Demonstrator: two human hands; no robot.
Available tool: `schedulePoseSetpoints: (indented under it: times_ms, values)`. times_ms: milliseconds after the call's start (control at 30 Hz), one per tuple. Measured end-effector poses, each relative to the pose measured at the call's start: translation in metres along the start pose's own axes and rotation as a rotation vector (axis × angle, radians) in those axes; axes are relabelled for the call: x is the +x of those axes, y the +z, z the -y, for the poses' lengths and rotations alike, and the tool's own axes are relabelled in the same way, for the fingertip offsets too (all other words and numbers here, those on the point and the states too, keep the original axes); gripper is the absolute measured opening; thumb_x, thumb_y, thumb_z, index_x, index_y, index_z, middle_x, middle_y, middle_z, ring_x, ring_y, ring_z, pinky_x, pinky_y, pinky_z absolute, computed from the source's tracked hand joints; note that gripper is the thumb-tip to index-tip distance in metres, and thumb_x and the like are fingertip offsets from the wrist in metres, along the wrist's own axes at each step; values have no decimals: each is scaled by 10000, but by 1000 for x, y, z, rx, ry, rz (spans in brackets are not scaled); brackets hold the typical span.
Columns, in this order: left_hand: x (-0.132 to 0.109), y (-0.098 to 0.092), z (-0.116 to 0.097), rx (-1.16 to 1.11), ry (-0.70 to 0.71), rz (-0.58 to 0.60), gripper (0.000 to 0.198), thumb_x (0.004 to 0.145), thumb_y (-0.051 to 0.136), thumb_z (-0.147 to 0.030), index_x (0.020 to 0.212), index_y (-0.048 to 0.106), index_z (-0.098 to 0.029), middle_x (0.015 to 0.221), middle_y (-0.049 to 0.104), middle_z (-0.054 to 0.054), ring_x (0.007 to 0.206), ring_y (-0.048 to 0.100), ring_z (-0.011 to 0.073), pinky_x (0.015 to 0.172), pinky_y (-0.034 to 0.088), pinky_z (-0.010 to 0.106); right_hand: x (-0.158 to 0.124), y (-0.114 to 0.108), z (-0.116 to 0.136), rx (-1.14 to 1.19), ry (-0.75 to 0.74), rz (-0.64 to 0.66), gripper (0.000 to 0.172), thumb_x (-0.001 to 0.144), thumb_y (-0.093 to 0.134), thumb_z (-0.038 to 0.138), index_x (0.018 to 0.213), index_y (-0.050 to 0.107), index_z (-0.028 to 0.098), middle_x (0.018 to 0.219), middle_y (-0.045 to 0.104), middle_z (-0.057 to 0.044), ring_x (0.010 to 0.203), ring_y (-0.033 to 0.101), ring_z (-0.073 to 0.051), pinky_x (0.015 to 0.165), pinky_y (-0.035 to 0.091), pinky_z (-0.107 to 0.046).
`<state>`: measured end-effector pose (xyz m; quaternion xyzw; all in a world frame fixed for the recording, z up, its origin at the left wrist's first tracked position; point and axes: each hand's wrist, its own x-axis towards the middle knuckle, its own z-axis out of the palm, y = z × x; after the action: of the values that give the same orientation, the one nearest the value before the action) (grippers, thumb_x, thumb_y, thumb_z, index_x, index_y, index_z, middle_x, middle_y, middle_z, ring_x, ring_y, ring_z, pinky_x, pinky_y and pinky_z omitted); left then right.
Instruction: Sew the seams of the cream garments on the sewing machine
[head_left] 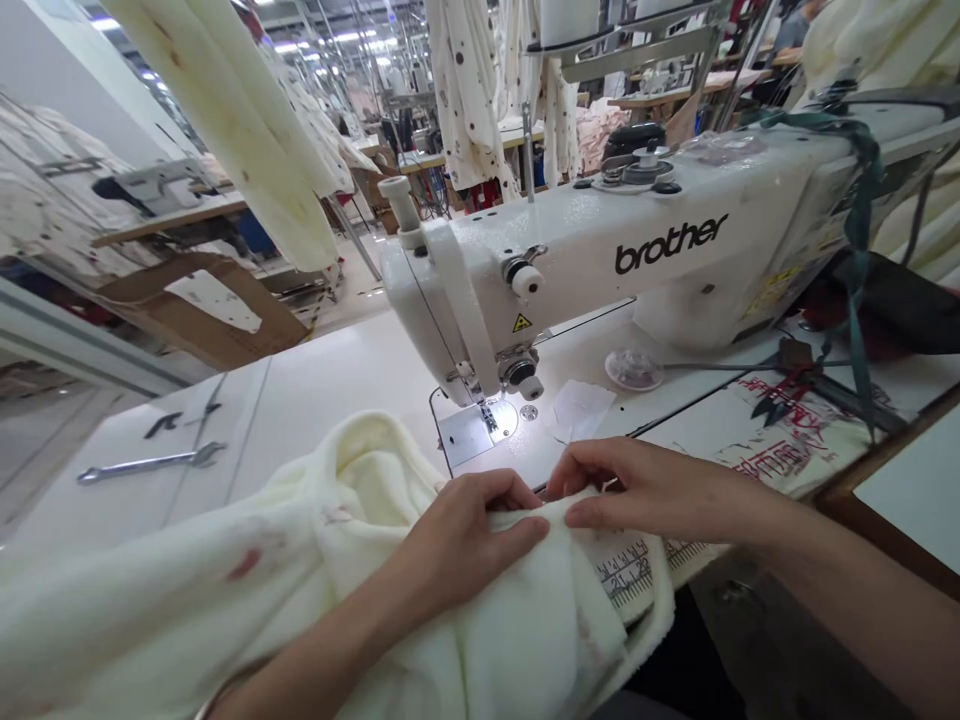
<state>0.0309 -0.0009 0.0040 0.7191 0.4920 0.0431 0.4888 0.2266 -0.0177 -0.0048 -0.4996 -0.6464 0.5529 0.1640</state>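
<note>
while left hand (480,530) pinches fabric (517,640), right hand (634,487) pinches alongside.

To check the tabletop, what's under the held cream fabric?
Part of a printed ruler scale shows below the right hand, beside folds of the cream fabric; the fabric hides anything else beneath.

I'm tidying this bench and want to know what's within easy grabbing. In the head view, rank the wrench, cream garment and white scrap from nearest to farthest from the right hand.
1. Cream garment: at the right hand's fingertips.
2. White scrap: just beyond that hand, on the table.
3. Wrench: far left on the table.
</note>
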Motion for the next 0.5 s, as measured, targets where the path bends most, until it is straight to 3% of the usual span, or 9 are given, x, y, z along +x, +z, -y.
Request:
schedulePoseSetpoints:
  times_ms: [67, 300, 500]
  values:
    - [1, -1, 0, -9, -25, -19, 177, 747, 563, -327, 754, 633, -165, 746, 635, -6, 712, 538, 145, 631, 402, 238, 6, -3, -3, 6, 27, 59, 88, 766, 543, 199, 806, 616, 170, 703, 594, 15, 655, 546, -118, 567, 390, -219]
    - [22, -21, 13, -8, -131, -155, 243, 748, 529, -387, 705, 607, -161, 641, 552, -16, 613, 464, 122, 514, 324, 213, 57, -10, 6, -126, 50, -2, 75, 730, 556, 195, 657, 543, 181, 600, 576, 32, 540, 501, -95, 507, 374, -210]
    - [47, -32, 25, 113, -211, -278, 201, 676, 545, -313, 549, 485, -168, 554, 467, -34, 560, 417, 104, 497, 285, 214, 85, -12, 26, -352, 164, -199, 189, 694, 624, 190, 578, 475, 184, 601, 545, 22, 535, 498, -112, 485, 359, -227]
